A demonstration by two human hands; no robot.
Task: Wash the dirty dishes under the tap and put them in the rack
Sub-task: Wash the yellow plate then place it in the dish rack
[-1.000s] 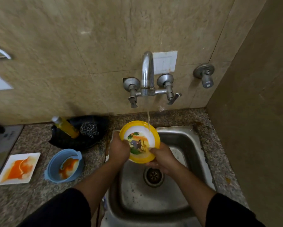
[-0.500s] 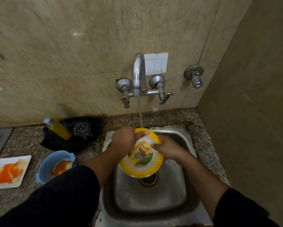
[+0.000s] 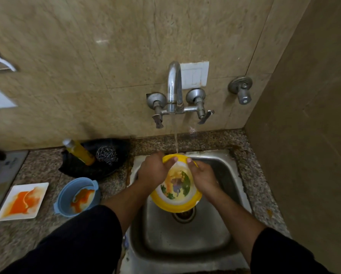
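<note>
A yellow-rimmed plate [image 3: 176, 196] with a cartoon picture is held tilted over the steel sink [image 3: 187, 244]. My left hand [image 3: 154, 172] grips its upper left rim and my right hand [image 3: 203, 177] holds its right side. Water runs from the tap [image 3: 173, 86] onto the plate's top edge. On the counter to the left sit a blue bowl [image 3: 76, 196] and a white square plate [image 3: 22, 201], both smeared with orange sauce. No rack is in view.
A black dish [image 3: 82, 169] behind the bowl holds a yellow bottle [image 3: 79, 151] and a steel scrubber [image 3: 106, 155]. A tiled wall rises behind the sink and another wall closes the right side. A separate valve [image 3: 241, 89] sticks out of the wall.
The plate has tipped from facing me upright to lying lower over the drain. My left hand slid to its top rim and my right hand came over its right side.
</note>
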